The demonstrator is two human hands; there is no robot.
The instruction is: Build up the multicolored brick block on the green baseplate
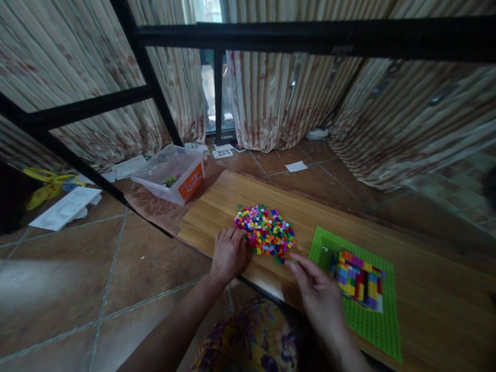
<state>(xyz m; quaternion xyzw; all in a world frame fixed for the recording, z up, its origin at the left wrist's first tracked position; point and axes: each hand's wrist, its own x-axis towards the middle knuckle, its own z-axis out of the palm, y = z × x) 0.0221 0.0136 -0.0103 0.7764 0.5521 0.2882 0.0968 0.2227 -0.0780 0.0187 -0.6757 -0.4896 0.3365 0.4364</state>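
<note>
A heap of small, many-coloured toy bricks (267, 230) lies on the wooden board. My left hand (228, 253) rests at the heap's near left edge, its fingers curled in and the tips against the bricks; whatever they hold is hidden. Just right of the heap, my right hand (321, 299) pinches a small green brick (295, 262) between thumb and forefinger. Beyond that hand sits a green studded baseplate (372, 328), bearing a built block of coloured bricks (358, 279) with a dark gap in it.
The low wooden board (434, 289) runs across in front of me. A clear plastic box (166, 188) with an orange label stands past its left end. Black metal bars (310, 39) cross overhead before striped curtains (263, 98). White packaging (65, 206) lies on the tiled floor.
</note>
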